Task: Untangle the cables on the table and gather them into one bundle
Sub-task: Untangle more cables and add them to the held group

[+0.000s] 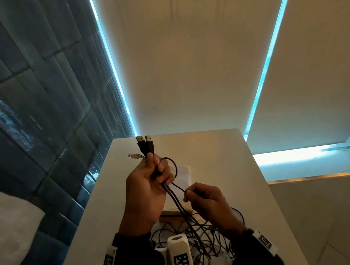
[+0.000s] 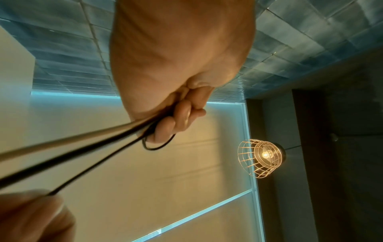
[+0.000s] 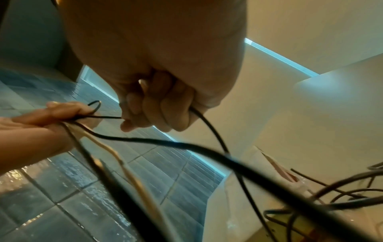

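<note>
My left hand (image 1: 150,179) is raised above the white table (image 1: 223,149) and grips a bunch of cables. Two black USB plugs (image 1: 145,143) stick up from its fist and a pale plug (image 1: 134,155) points left. A small black loop (image 1: 172,163) curls past the fingers (image 2: 176,121). The cables (image 1: 181,206) hang down into a tangle (image 1: 200,240) on the table near me. My right hand (image 1: 203,198) pinches one thin black cable (image 3: 107,116) just right of the left hand, with more of it running out of its fist (image 3: 163,104).
A flat pale packet (image 1: 184,173) and a book-like block (image 1: 171,213) lie on the table under my hands. A blue tiled wall (image 1: 34,121) stands on the left. A caged lamp (image 2: 261,157) hangs overhead.
</note>
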